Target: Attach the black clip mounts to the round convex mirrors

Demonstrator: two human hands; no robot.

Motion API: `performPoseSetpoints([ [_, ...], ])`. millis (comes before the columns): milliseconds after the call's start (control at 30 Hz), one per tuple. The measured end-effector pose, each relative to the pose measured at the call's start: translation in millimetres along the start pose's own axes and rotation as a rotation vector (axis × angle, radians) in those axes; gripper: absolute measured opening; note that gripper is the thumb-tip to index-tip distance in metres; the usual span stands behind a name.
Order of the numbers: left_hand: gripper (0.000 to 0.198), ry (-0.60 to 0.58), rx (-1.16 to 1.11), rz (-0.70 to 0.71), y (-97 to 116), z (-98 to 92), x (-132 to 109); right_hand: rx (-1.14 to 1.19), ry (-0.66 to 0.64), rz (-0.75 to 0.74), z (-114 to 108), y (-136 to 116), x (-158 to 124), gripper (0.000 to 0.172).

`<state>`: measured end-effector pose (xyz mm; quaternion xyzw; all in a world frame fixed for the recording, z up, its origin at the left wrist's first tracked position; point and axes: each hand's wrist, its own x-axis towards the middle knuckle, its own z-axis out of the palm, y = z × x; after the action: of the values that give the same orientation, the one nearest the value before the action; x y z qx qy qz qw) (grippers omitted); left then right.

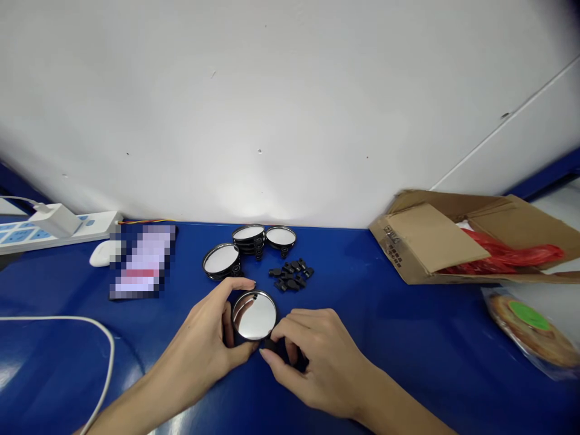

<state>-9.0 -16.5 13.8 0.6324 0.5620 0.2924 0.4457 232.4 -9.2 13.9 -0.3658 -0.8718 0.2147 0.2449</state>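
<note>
The left hand [211, 338] curves around the round mirror with a thin black rim [254, 315]; its index finger is at the far edge and its thumb at the near edge. It seems that this grip from the side serves to steady the mirror and to leave its right side free for the other hand. The right hand [317, 356] has thumb and index finger brought together, pinching a small black piece [270, 345] at the mirror's near right edge. Whether this piece is already joined to the rim, I cannot tell.

Beyond the fingertips, on the glossy blue table [385, 338], lies a loose heap of small black plastic parts [290, 275], probably placed there to be within easy reach of both hands. Behind the left hand stands a stack of black-rimmed round mirrors [248, 234], perhaps piled to save room.

The mirror between the hands lies face up; its glass is bright, and it reflects skin-coloured shapes along its left side and a small dark mark near its far edge.
</note>
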Motion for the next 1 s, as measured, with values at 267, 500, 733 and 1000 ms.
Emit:
performPoseSetpoints([
  [267,0.068,0.006,0.039,-0.002,0,-2.4,0,0.023,-0.041,-0.01,-1,-1,1,0.018],
  [500,0.073,-0.029,0.053,-0.082,6,-3.5,-1,0.046,0.02,-0.051,3,1,-1,0.019],
  [733,0.083,-0.054,0.076,-0.107,7,-6.0,-3,0.02,0.144,-0.027,-7,10,4,0.022],
  [1000,0.073,-0.049,0.076,-0.091,3,-5.6,1,-0.046,0.434,0.156,-20,27,16,0.023],
])
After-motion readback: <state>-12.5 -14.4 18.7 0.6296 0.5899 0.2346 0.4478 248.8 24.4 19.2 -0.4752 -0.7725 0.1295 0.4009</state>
